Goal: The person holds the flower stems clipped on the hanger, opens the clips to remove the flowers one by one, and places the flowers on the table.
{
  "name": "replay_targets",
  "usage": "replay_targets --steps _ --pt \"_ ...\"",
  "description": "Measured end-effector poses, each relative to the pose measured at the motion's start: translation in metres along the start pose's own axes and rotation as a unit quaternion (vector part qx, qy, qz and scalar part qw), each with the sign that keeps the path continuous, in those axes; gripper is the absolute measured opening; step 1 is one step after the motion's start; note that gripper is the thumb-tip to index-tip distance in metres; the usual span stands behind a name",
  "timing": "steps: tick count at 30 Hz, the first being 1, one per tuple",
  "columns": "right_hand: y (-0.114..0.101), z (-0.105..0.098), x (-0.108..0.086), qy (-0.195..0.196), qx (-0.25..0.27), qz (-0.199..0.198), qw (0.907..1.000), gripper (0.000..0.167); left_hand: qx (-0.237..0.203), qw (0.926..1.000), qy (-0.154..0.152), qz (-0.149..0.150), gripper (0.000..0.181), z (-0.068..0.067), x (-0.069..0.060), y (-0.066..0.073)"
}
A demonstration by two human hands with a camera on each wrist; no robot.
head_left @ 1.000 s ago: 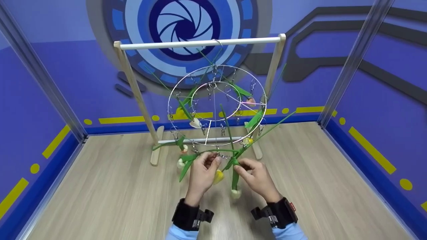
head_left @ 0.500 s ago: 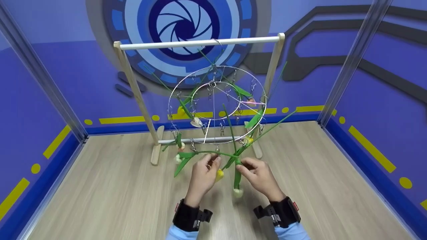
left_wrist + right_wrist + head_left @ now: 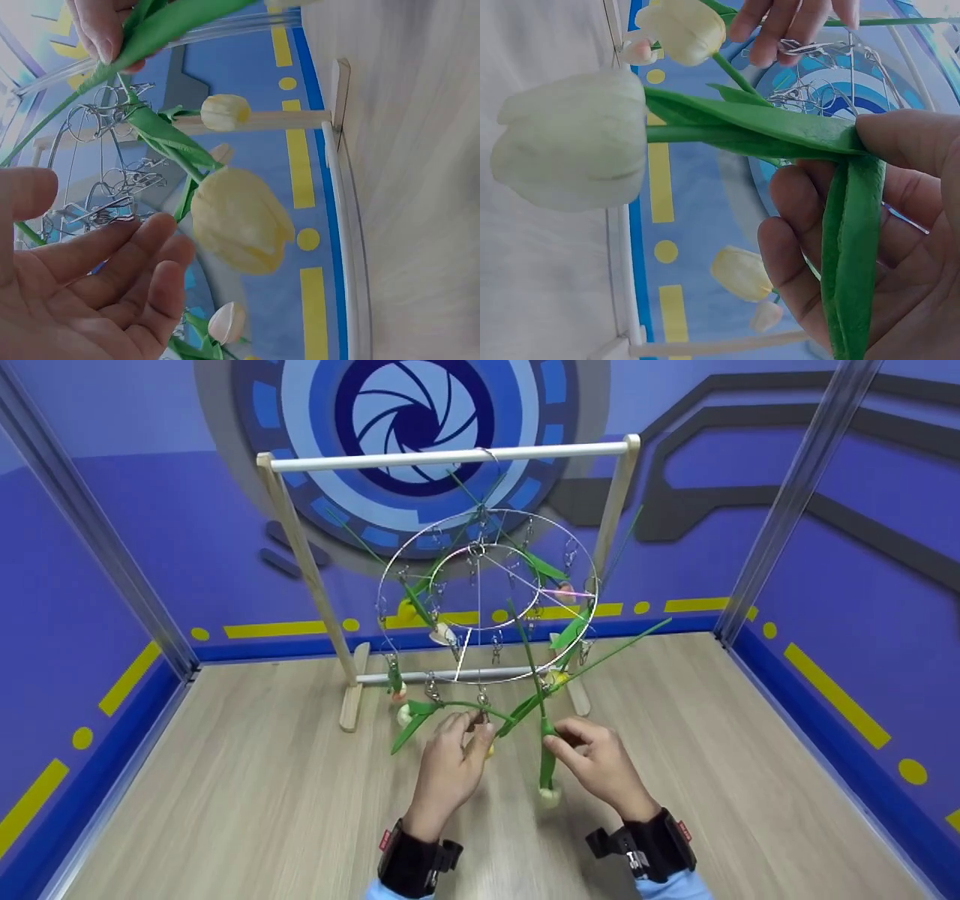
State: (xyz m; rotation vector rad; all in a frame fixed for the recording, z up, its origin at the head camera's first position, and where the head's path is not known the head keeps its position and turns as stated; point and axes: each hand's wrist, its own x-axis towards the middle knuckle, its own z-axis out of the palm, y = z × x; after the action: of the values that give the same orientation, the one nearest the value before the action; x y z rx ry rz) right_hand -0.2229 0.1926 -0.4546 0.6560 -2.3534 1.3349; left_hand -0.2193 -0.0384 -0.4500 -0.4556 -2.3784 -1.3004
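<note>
At the near side of the ring hanger (image 3: 568, 593), one white tulip (image 3: 549, 795) in hand

From the head, the right hand (image 3: 600, 761) pinches the white tulip by its leaf, bloom down, stem rising toward the hanger's rim. The left hand (image 3: 446, 769) reaches below that rim. The step looks like clipping; I would steady the clip first, then bring the stem to it. A curved green stem (image 3: 465, 703) beside the left fingers might snag. The roomier side seems to be toward the body, away from the rack (image 3: 450, 455).

From the left wrist, thumb and fingers stand apart, a fingertip touching a wire clip (image 3: 105, 212); a pale yellow tulip (image 3: 241, 221) hangs close, leaving little room there.

From the right wrist, the thumb presses the leaf fold; a lighter pinch should spare the leaf's edges.
</note>
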Motion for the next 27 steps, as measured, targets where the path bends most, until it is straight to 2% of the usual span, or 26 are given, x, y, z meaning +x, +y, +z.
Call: replay_targets --steps 5,9,17,19,27 --pt "0.000 -0.010 -0.005 0.004 -0.018 -0.004 0.9998 0.006 0.033 0.9993 0.011 0.015 0.043 -0.003 -0.007 0.000" --pt "0.001 -0.017 -0.008 0.009 -0.028 -0.002 0.9996 0.005 0.071 0.9965 0.021 0.039 0.045 -0.003 -0.011 0.001" --pt "0.003 -0.032 -0.018 0.025 -0.039 0.016 0.9988 0.011 0.185 0.9786 0.041 0.081 0.043 0.002 -0.015 -0.004" --pt "0.004 -0.034 -0.019 0.028 -0.042 0.021 0.9985 0.010 0.193 0.9771 0.039 0.081 0.040 0.003 -0.015 -0.004" --pt "0.004 -0.044 -0.018 0.046 -0.039 0.022 0.9980 0.012 0.185 0.9796 0.028 0.072 0.041 0.004 -0.016 -0.002"
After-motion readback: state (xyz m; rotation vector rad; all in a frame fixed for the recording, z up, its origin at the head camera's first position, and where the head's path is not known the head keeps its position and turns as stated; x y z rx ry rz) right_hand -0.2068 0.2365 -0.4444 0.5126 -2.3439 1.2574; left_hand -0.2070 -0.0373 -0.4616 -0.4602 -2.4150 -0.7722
